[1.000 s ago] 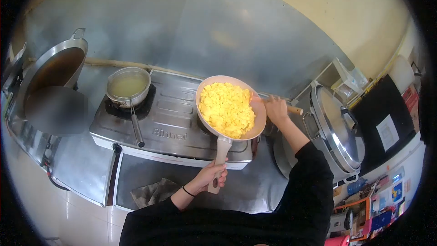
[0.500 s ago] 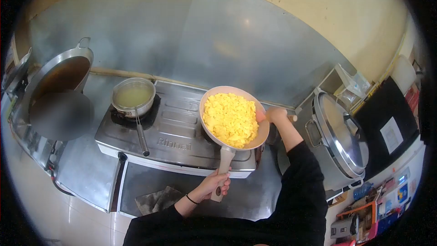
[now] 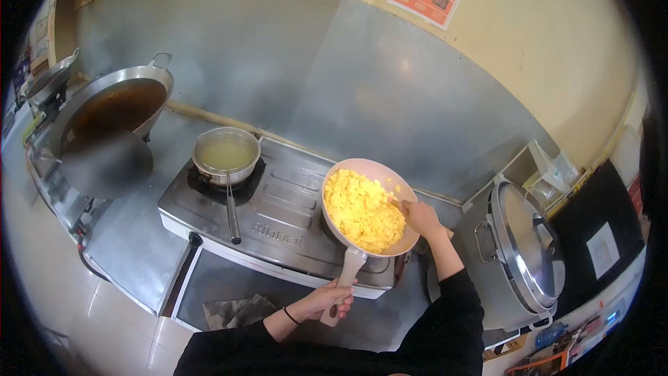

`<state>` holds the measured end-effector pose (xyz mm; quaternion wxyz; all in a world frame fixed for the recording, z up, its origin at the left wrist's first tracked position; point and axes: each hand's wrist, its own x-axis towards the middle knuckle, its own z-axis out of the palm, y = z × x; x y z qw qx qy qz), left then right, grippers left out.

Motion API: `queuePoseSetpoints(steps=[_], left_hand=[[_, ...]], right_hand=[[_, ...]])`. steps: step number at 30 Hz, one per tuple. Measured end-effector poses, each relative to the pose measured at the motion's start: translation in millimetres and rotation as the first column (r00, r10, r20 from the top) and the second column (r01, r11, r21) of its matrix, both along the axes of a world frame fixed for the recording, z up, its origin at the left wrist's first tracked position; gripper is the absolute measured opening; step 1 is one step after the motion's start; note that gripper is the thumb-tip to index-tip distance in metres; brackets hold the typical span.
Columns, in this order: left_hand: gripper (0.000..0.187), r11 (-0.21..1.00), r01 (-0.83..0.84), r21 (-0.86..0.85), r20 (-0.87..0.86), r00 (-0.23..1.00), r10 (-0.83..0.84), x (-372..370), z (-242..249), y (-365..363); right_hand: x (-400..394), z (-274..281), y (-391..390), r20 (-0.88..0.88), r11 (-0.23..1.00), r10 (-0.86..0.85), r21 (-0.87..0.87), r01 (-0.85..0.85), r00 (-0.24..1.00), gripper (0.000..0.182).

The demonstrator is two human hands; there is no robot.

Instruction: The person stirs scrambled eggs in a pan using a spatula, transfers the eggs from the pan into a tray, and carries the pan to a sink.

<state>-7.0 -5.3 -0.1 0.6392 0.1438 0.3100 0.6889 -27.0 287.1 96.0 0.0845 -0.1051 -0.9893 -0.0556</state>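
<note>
My left hand [image 3: 332, 299] is wrapped round the beige handle of a frying pan [image 3: 387, 166], which is tilted over the right side of the gas stove [image 3: 278, 226]. Yellow scrambled eggs [image 3: 365, 212] fill most of the pan, heaped toward its left side. At the pan's right rim, my right hand [image 3: 422, 218] is closed round a spatula [image 3: 450, 234]. The end of its handle shows past my wrist; its blade is mostly hidden by my fingers and the eggs.
A small metal pot [image 3: 226, 157] with pale liquid and a long-handled strainer sits on the left burner. Further left is a large wok [image 3: 149, 73] of brown liquid. A big lidded pot [image 3: 480, 278] stands right. A grey cloth [image 3: 240, 312] lies below the stove.
My right hand has moved inward over the pan's right rim with the spatula. The eggs have shifted, baring more of the pan's upper right. The camera view has tilted upward.
</note>
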Motion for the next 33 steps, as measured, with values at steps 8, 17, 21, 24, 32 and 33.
queuePoseSetpoints(steps=[8,17,21,24,32,33], left_hand=[[0.033,0.999,-0.033,-0.015,0.042,0.999,0.033,2.4,3.3,0.3],[0.034,0.999,-0.026,-0.024,-0.058,0.998,0.025,1.4,-4.8,2.4],[0.035,0.999,-0.045,-0.018,-0.036,0.998,0.045,2.3,-1.4,2.8],[0.034,0.998,-0.057,-0.014,-0.018,0.998,0.057,2.8,2.0,1.4],[0.032,0.998,-0.064,0.003,0.0,0.998,0.064,4.6,-0.9,2.4],[0.032,0.998,-0.063,0.005,0.004,0.998,0.063,5.0,-1.7,2.3]], right_hand=[[73.2,36.4,-65.3,-0.066,0.986,0.119,0.125,-0.11,0.991,0.027],[89.8,38.2,-113.0,0.194,0.96,-0.033,0.279,-0.023,0.98,0.035],[42.3,6.5,-114.4,0.096,0.918,-0.098,0.393,0.053,0.991,0.015],[14.8,-2.0,-100.6,-0.003,0.91,-0.168,0.383,0.156,0.986,0.028],[28.7,38.0,-62.7,0.015,0.916,-0.168,0.372,0.15,0.986,0.018],[38.9,56.0,-77.9,0.075,0.924,-0.164,0.361,0.127,0.984,0.018]])
